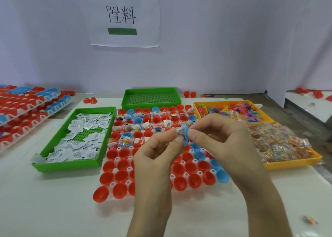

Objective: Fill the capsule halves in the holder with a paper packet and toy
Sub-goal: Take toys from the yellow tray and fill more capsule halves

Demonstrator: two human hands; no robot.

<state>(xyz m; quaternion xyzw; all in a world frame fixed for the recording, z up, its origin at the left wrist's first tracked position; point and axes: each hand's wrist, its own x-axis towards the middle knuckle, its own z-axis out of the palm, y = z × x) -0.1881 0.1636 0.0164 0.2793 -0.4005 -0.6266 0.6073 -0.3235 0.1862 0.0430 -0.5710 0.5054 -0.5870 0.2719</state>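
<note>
- Pinching narrowly, the left grip (158,152) is holding a printed paper packet (179,131) against a blue toy (186,138) between thumb and fingertips. The right grip (221,141) is nipping the same toy from its other side, and both are hovering above the holder (116,159).
- Near the right forearm, a small colourful bag (309,219) is lying alone on the white counter (53,200).
- Under the hands, the holder is carrying red and blue capsule halves (100,194) with their open sides up. Those in the near rows are showing bare insides, while many in the far rows are holding packets and bagged bits.
- Just left of the holder, a green tray (71,164) is holding loose white packets (80,129).
- To the right, a yellow tray (291,164) is holding clear bags of coloured pieces (280,143). Behind it, a second yellow tray (196,106) is holding loose plastic toys (233,111).
- At far left, stacked holders (27,103) of capsule halves are sitting.
- Behind the working holder, another green tray (150,91) is resting near the wall, where a paper sign (125,17) is hanging.
</note>
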